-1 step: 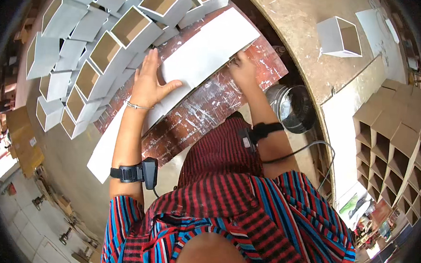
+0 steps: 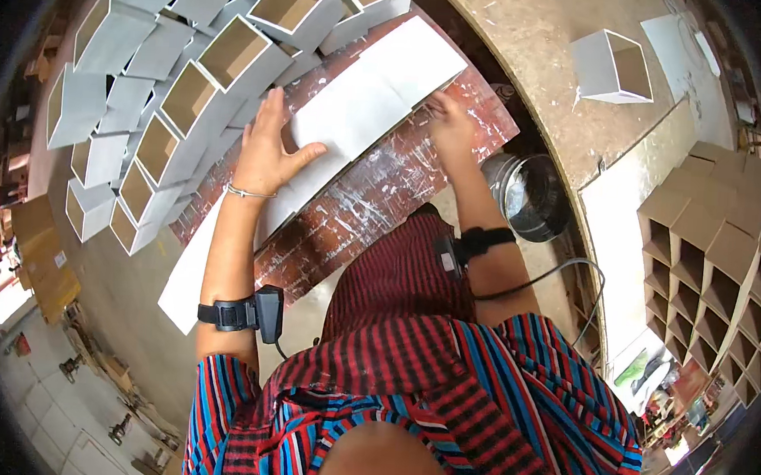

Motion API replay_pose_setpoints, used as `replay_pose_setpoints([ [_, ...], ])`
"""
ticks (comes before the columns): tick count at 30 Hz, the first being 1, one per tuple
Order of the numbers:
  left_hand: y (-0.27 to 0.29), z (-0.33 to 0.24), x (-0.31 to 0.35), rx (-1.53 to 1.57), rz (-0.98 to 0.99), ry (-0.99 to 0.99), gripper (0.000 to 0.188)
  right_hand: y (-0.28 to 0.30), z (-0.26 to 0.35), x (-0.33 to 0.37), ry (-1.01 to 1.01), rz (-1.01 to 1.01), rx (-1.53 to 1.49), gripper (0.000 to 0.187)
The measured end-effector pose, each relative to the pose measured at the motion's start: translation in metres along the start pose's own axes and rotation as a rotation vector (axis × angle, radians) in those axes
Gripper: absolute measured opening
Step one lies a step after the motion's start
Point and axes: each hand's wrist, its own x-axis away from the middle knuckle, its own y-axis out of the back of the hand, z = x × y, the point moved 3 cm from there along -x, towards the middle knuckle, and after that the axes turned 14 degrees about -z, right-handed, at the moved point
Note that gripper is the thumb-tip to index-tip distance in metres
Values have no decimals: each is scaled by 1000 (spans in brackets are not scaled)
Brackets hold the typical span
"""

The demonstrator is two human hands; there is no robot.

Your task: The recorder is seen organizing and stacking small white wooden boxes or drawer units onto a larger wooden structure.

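White strip under its thumb, the left hand spreads its fingers wide, gripping nothing; the right hand bends its fingers by the near edge, hold unclear. Uneven pressure could skew the strip on the red worktop, or jostle the boxes beyond.

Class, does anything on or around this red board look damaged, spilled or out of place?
Yes: the red board is streaked with white marks, so it looks worn. On the brown tabletop to the right, one white box sits alone, while the other white boxes crowd together at upper left.
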Motion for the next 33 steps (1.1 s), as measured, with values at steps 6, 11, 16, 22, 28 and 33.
replay_pose_setpoints([
  [6, -20, -51, -25, -46, 9, -122, 109, 74, -78, -78, -256, -171, -141, 34],
  [11, -34, -66, -21, -221, 13, -110, 118, 32, -34, -106, -348, 112, -54, 60],
  [16, -47, -70, -23, -248, 29, -101, 119, 21, -30, -108, -414, 335, -231, 67],
  [22, -50, -65, -23, -266, 11, -123, 116, 20, -13, -99, -518, 393, -32, 68],
  [28, -38, -45, -18, -78, -87, -19, 90, 33, -51, -129, -385, 413, -81, 63],
  [33, 57, 62, 83, -80, -502, 541, 49, -12, -107, -166, -402, 369, -46, 65],
])
